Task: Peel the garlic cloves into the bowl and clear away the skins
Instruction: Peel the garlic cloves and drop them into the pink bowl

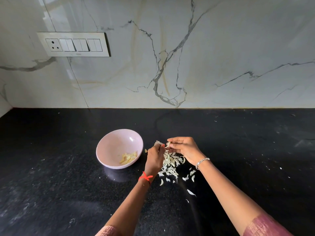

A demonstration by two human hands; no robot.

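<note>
A pale pink bowl (109, 147) stands on the black counter, with several peeled yellowish garlic cloves (128, 158) lying at its lower right inside. Just right of the bowl, my right hand (183, 149) pinches a garlic clove (168, 144) between thumb and fingertips. My left hand (154, 158) is curled beside it, its fingertips pinching at the clove's skin. Below and between both hands lies a heap of white garlic skins (170, 163). A greyish scrap (158, 142) shows just above my left fingers.
Loose skin pieces (190, 192) are scattered on the black counter (51, 167) toward the front right of the heap. The marble wall (187, 57) rises behind, with a switch panel (74, 44) at upper left.
</note>
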